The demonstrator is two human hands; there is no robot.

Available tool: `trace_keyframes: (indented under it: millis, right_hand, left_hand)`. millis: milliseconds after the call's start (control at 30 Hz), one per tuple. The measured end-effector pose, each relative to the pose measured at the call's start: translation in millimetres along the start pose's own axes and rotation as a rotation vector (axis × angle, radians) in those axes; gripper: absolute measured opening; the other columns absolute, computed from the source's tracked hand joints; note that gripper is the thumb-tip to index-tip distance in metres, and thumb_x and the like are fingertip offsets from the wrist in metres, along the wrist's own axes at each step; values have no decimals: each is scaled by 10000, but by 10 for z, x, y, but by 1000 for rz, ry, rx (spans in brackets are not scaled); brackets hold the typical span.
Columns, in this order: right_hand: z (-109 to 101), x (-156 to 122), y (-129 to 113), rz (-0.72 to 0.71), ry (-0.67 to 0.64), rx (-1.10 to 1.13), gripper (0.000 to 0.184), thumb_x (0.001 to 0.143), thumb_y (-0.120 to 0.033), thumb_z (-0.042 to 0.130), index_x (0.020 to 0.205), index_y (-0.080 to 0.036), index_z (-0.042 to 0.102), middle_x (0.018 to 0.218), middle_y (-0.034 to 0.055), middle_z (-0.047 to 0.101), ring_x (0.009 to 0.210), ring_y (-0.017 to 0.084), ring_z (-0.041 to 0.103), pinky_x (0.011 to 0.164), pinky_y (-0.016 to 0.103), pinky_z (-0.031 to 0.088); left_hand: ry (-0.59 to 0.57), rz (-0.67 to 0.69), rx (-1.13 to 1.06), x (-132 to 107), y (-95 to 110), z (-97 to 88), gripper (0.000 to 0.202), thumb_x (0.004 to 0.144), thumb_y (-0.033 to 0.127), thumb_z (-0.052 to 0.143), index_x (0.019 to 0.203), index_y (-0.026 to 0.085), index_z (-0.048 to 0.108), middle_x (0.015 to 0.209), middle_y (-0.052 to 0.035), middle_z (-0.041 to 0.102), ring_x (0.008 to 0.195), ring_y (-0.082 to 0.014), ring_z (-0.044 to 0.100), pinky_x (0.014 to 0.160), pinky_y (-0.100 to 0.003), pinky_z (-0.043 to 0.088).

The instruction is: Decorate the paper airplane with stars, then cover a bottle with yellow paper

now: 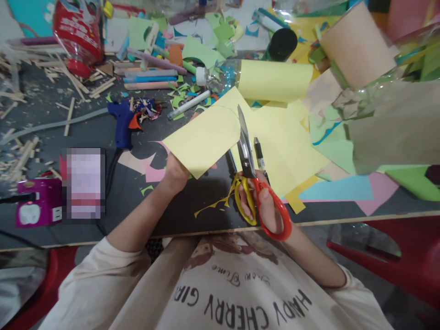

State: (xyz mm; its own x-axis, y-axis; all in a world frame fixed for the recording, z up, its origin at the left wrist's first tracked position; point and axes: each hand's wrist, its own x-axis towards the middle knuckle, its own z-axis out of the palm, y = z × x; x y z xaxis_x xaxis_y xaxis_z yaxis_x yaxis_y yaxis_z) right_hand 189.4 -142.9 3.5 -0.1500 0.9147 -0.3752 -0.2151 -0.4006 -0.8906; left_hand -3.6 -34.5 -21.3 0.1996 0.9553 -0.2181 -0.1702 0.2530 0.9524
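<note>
My left hand [177,173] holds a pale yellow sheet of paper [204,133] from underneath; most of its fingers are hidden behind the sheet. A faint curved line runs near the sheet's upper right corner. In my right hand [264,201] is a pair of scissors [244,146] with one red and one yellow handle loop, my fingers through the loops. The blades point up and away, close together, at the right edge of the held sheet. Just right of the blades lies a black pen [259,153] on a larger yellow sheet [292,142].
A plastic bottle wrapped in yellow paper [275,80] lies beyond the sheet. At left are a blue glue gun [122,119], a red bottle [78,39], a purple power adapter [39,201] and wooden sticks [70,114]. Paper scraps [182,94] and markers [151,79] cover the back.
</note>
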Motion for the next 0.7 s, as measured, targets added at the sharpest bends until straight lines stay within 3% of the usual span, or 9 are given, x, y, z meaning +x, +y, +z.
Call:
trace_keyframes:
  millis: [100, 167, 233, 333, 467, 567, 700]
  right_hand:
    - [27, -31, 80, -14, 4, 27, 540, 898, -758, 496, 1193, -305, 497, 749, -51, 510, 453, 83, 408, 369, 228, 341]
    - [50, -46, 122, 3, 5, 32, 551, 905, -750, 492, 1212, -293, 505, 763, -39, 520, 463, 91, 426, 378, 238, 343]
    - [75, -50, 145, 24, -15, 51, 564, 899, -758, 493, 1205, -285, 504, 760, -33, 522, 463, 96, 432, 379, 245, 334]
    - [110, -39, 149, 13, -32, 91, 569, 890, -767, 501, 1214, -300, 477, 804, -33, 542, 442, 81, 411, 378, 251, 348]
    - [163, -23, 143, -11, -4, 85, 589, 881, -798, 474, 1206, -306, 448, 794, -48, 545, 434, 80, 396, 386, 253, 379]
    - [213, -32, 164, -7, -8, 108, 593, 869, -808, 481, 1193, -314, 444, 828, -43, 540, 446, 73, 404, 381, 238, 365]
    - [281, -55, 202, 45, -59, 134, 669, 826, -845, 498, 1214, -302, 461, 884, -20, 536, 476, 66, 428, 367, 216, 320]
  left_hand:
    - [-282, 153, 36, -31, -58, -10, 592, 550, 715, 852, 848, 217, 731, 782, -73, 681, 811, -274, 679, 934, -473, 521]
    - [-349, 197, 65, -34, -94, -18, 434, 665, 607, 848, 806, 212, 735, 815, -72, 700, 749, -226, 662, 882, -437, 534]
    - [-324, 245, 53, -26, -145, -42, 396, 713, 594, 819, 837, 225, 743, 824, -53, 700, 689, -190, 634, 825, -411, 544]
    - [-284, 306, 28, -18, -214, -88, 544, 629, 711, 812, 877, 231, 748, 805, -35, 671, 643, -181, 591, 853, -439, 540]
    - [-284, 220, 162, -54, -155, -82, 581, 536, 720, 854, 805, 219, 735, 791, -60, 661, 836, -265, 651, 960, -469, 496]
    - [-285, 128, 289, -90, -59, -33, 462, 603, 652, 848, 755, 237, 712, 846, -66, 682, 968, -279, 649, 1025, -439, 471]
    - [-214, 135, 300, -92, -54, -1, 480, 741, 744, 677, 693, 266, 695, 762, -33, 693, 837, -238, 658, 976, -382, 489]
